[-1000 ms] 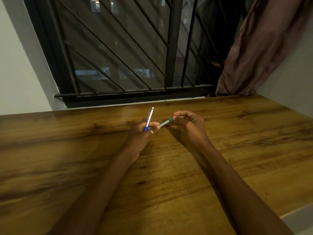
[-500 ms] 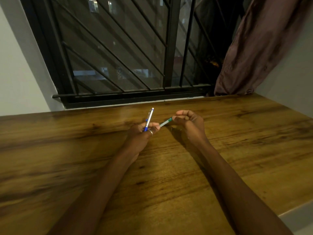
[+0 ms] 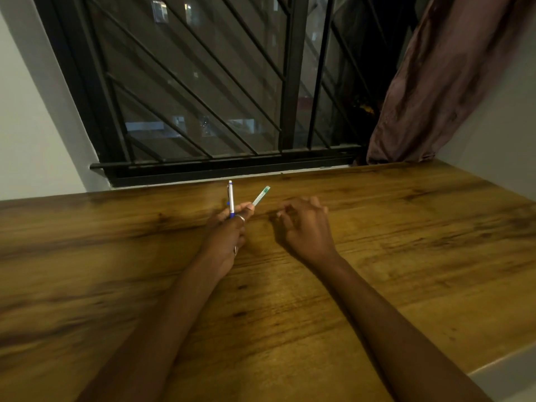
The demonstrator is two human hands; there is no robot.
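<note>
The left hand [image 3: 226, 230] is now pinching both the blue pen [image 3: 231, 195] and the green-tipped stick [image 3: 261, 195] just above the table [image 3: 406, 227], fingers pressed together. The right hand [image 3: 304, 224] has released the stick and is resting nearby, fingers loosely curled and holding nothing.

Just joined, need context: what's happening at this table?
A person's left hand grips two things over the brown wooden tabletop: a slim blue-and-silver pen, upright, and a thin white stick with a green tip, angled right. The right hand is beside it, fingers loosely curled, holding nothing.
</note>
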